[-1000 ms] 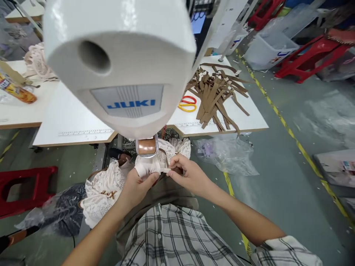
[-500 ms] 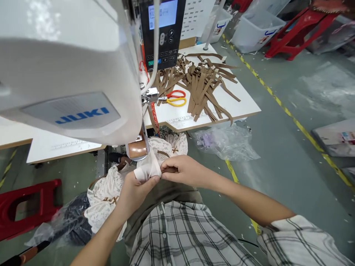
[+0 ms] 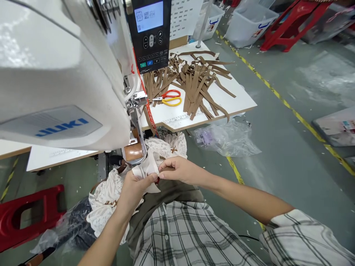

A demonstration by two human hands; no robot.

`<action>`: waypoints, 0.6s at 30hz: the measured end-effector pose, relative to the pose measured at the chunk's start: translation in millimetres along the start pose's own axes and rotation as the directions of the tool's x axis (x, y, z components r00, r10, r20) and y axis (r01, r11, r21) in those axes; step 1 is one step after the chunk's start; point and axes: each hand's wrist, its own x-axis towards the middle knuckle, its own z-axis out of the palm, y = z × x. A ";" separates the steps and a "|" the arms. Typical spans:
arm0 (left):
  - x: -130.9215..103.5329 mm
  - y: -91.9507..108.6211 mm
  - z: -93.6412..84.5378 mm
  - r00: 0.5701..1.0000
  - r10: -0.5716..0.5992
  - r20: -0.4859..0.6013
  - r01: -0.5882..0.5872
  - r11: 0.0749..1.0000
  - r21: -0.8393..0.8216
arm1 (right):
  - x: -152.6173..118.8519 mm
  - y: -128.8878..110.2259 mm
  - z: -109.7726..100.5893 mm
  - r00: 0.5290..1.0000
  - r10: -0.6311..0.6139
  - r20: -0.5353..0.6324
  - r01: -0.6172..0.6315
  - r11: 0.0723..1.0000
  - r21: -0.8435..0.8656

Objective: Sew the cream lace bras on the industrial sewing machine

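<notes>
Beside the sewing machine (image 3: 63,92), our left hand (image 3: 135,187) pinches pale fabric (image 3: 147,167), probably best kept taut, while our right hand (image 3: 181,170) pinches its edge.

Before front edge of bench (image 3: 242,102), left hand (image 3: 136,187) grips pale fabric (image 3: 150,164), right hand (image 3: 177,170) at fabric's edge. On bench: scissors (image 3: 165,98), brown straps (image 3: 194,87).

Red stool (image 3: 52,210) is parked well left of the left hand (image 3: 135,188), plastic bag (image 3: 231,138) is dumped past the right hand (image 3: 179,170), whitish bin (image 3: 244,31) stashed way farther out.
</notes>
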 end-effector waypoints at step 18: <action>-44.1 -28.4 4.2 0.928 0.350 -0.131 -0.366 0.784 -0.501 | 25.6 -101.9 -16.0 0.896 -0.040 0.442 0.044 0.999 0.000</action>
